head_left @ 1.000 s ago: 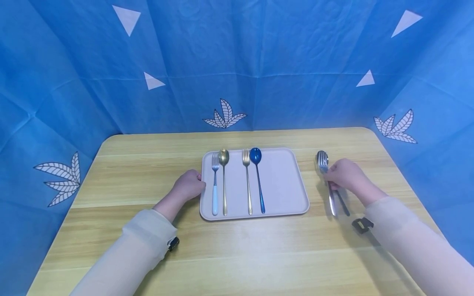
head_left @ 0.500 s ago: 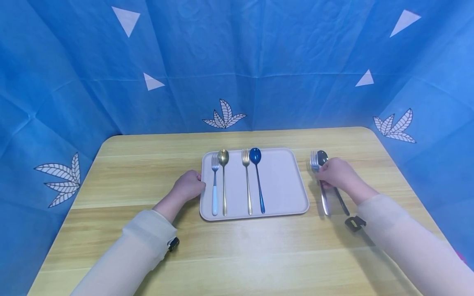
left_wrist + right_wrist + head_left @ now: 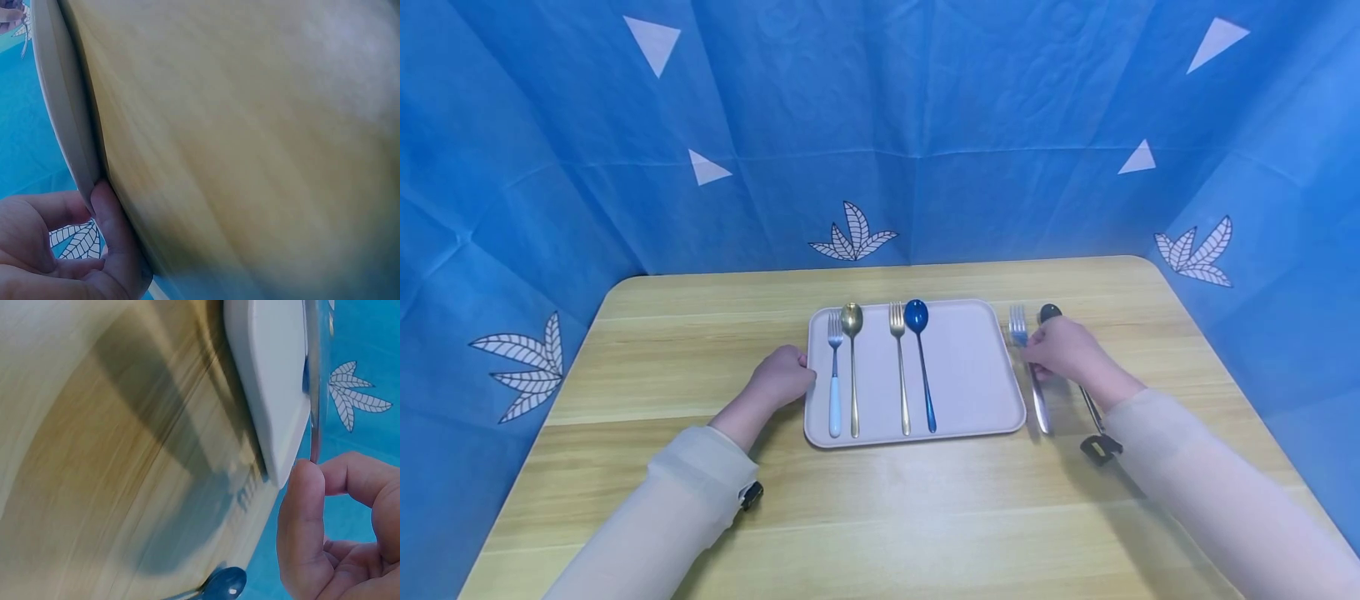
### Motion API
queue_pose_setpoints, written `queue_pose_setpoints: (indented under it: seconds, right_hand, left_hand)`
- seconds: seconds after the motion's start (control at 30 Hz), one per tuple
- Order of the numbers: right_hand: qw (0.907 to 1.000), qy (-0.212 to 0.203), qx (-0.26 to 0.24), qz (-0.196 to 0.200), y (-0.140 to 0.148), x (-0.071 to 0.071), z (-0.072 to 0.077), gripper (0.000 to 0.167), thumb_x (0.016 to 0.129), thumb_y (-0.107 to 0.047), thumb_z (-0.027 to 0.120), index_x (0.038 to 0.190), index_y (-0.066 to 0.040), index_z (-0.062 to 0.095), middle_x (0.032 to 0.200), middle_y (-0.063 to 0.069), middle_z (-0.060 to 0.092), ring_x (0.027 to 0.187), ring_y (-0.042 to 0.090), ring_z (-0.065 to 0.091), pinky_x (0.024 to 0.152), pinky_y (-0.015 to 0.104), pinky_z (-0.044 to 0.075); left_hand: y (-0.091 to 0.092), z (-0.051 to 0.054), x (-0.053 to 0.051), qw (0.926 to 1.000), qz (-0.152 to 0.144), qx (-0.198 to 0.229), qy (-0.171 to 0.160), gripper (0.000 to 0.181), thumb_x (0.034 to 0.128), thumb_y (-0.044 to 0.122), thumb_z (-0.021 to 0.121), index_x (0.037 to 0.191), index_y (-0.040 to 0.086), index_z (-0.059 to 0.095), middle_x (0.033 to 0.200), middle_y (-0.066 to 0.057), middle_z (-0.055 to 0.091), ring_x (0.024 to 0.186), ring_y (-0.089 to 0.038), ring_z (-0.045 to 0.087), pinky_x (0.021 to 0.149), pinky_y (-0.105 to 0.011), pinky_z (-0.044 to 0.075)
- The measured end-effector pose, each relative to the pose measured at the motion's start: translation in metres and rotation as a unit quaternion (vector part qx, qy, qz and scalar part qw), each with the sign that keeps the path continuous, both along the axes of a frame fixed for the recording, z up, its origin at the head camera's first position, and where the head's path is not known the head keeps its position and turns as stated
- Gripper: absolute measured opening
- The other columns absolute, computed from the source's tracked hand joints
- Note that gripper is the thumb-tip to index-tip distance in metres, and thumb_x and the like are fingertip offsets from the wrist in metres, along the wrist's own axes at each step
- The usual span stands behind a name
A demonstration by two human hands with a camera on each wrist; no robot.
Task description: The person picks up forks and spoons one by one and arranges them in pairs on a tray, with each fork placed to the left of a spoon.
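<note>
In the head view, my left hand [image 3: 779,375] pinches the left rim of a pale rectangular tray [image 3: 976,367]. The left wrist view shows thumb and finger on either side of that tray's rim [image 3: 65,100]. My right hand [image 3: 1066,348] pinches a silver fork [image 3: 1040,402] by its upper handle, just off the tray's right edge. Its shadow on the tabletop in the right wrist view shows the fork raised. On the tray lie a fork with a light-blue handle [image 3: 835,407], a gold spoon [image 3: 852,319], a gold fork [image 3: 897,320] and a blue spoon [image 3: 917,315].
A dark spoon [image 3: 1049,312] lies on the wooden table [image 3: 910,517], partly hidden under my right hand and sleeve. A blue patterned cloth [image 3: 880,108] hangs behind the table and down both sides.
My right hand has carried the silver fork leftward, away from the dark spoon and up to the tray's right edge. The left hand and tray have stayed put.
</note>
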State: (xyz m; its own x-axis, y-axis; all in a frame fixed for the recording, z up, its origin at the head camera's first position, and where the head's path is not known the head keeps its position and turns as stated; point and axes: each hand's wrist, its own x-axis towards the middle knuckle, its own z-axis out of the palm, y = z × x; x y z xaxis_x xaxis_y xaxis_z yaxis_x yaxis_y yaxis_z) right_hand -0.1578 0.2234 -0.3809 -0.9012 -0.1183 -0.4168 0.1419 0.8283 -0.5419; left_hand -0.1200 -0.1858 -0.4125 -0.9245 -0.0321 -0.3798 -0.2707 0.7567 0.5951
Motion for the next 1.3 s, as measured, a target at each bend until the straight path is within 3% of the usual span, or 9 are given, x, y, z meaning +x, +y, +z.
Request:
queue_pose_setpoints:
  seconds: [0.8, 1.3]
  right_hand:
    - [0.9994, -0.005, -0.031, -0.011, -0.035, -0.002, -0.002, 0.019, 0.091, -0.013, 0.068, 0.097, 0.005, 0.064, 0.083, 0.012, 0.068, 0.066, 0.016, 0.067, 0.069, 0.033, 0.059]
    - [0.9999, 0.004, 0.007, 0.011, -0.053, -0.006, -0.003, 0.017, 0.089, -0.017, 0.067, 0.077, -0.006, 0.062, 0.074, 0.007, 0.066, 0.065, 0.016, 0.064, 0.063, 0.03, 0.053]
  left_hand:
    - [0.001, 0.001, 0.0, 1.0, 0.004, 0.005, -0.006, 0.009, 0.0778, 0.004, 0.05, 0.073, 0.009, 0.044, 0.072, -0.005, 0.044, 0.063, -0.02, 0.043, 0.055, -0.031, 0.037]
    - [0.0, 0.0, -0.001, 1.0, 0.002, 0.001, -0.007, 0.01, 0.0778, 0.004, 0.051, 0.072, 0.009, 0.044, 0.071, -0.005, 0.044, 0.062, -0.02, 0.044, 0.054, -0.031, 0.037]
